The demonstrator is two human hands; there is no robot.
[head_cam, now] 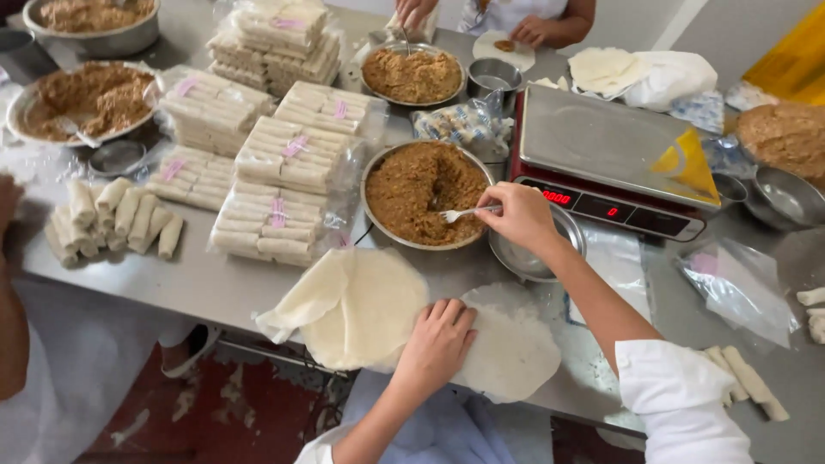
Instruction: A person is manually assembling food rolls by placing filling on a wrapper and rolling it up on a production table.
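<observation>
A worker's right hand [520, 215] grips a white fork [464, 212], tines pointing left into the bowl of filling [421, 193], while the left hand [436, 344], fingers flat and spread, presses the round wrapper [507, 352] just below.

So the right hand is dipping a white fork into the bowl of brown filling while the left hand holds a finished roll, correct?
Not quite. The head view shows the left hand flat on a round wrapper, not holding a roll. The right hand does hold the white fork over the bowl of brown filling.
</observation>
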